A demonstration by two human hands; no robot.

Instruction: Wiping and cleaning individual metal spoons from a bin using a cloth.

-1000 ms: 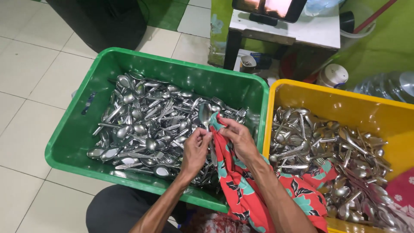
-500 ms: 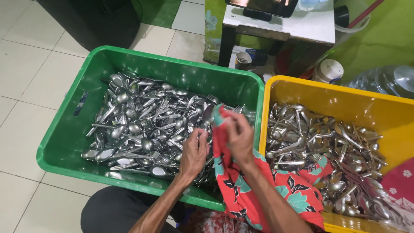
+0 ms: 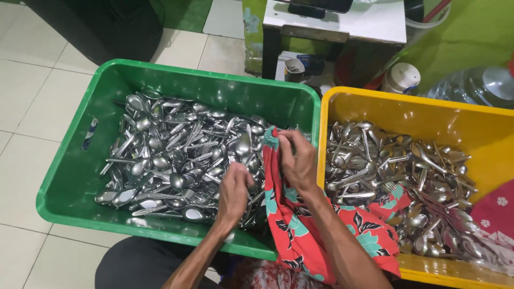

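- Cloth [image 3: 300,225], red with teal and black flower print: its top end is bunched in the right hand [image 3: 297,160] and raised over the right edge of the green crate [image 3: 75,176]; the rest hangs toward the person and spreads right over the near rim of the yellow crate [image 3: 428,109].
- Right hand: fingers curled tight around the cloth's upper fold, knuckles up. Whether a piece of cutlery sits inside the fold, cannot tell.
- Left hand [image 3: 234,192]: palm down, fingers bent into the pile of spoons and forks [image 3: 171,155] in the green crate, just beside the cloth's left edge. Fingertips are buried among the handles; whether they have closed on any one piece, cannot tell.
- Green crate is heaped with steel cutlery, handles lying every which way.
- Yellow crate, touching the green one on its right, holds a second heap of cutlery [image 3: 396,171].
- Both crates stand on a pale tiled floor [image 3: 32,107].
- Behind them: a small white desk [image 3: 342,24], a white lidded jar [image 3: 400,79] and a clear water jug [image 3: 474,88] against a green wall.
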